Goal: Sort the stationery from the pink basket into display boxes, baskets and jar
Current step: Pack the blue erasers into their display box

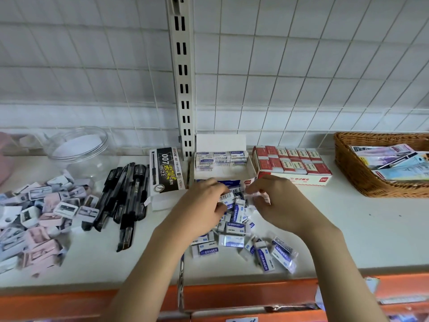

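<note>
A heap of blue-and-white wrapped erasers (234,231) lies on the white shelf in front of me. My left hand (202,205) curls its fingers round erasers at the top of the heap. My right hand (276,203) pinches a small eraser beside it. Just behind the hands stands an open white display box (250,169) with a back row of the same blue erasers (220,159). A red display box of red-and-white erasers (292,163) sits to its right. The pink basket (3,156) shows only as an edge at far left.
A clear plastic jar (79,149) lies at the back left. Several small sharpeners (39,212) are piled at left, with black pens (125,201) and a black 007 pen box (166,168) beside them. A wicker basket (357,170) holds packets at right. An orange shelf edge (232,296) runs below.
</note>
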Tool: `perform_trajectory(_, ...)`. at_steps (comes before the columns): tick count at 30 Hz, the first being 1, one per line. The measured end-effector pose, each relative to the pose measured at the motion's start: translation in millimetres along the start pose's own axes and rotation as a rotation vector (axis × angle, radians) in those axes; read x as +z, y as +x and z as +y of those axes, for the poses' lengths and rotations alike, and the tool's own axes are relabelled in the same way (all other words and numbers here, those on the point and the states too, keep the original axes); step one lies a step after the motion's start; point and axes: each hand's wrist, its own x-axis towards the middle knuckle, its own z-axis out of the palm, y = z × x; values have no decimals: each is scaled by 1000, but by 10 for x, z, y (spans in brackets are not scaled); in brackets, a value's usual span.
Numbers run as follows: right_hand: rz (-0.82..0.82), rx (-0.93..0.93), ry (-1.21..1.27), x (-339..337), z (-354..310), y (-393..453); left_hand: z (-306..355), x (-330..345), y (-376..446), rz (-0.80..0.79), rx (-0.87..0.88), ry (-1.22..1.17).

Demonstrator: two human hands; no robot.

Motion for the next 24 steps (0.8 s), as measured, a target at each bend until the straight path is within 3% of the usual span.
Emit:
perform_trajectory(6, 13, 35, -38, 115, 70, -173, -29, 11, -59, 90, -20, 7)
perform_trajectory(12, 147, -24, -61, 89, 55, -120, -129, -22, -127, 149, -48, 19)
perform_trajectory(17, 47, -60, -109, 106, 31, 56, -120, -65, -62, 196, -12, 54)
perform_trajectory(24, 98, -84, -182, 121, 81, 30, -37, 28, 120, 37, 89, 186)
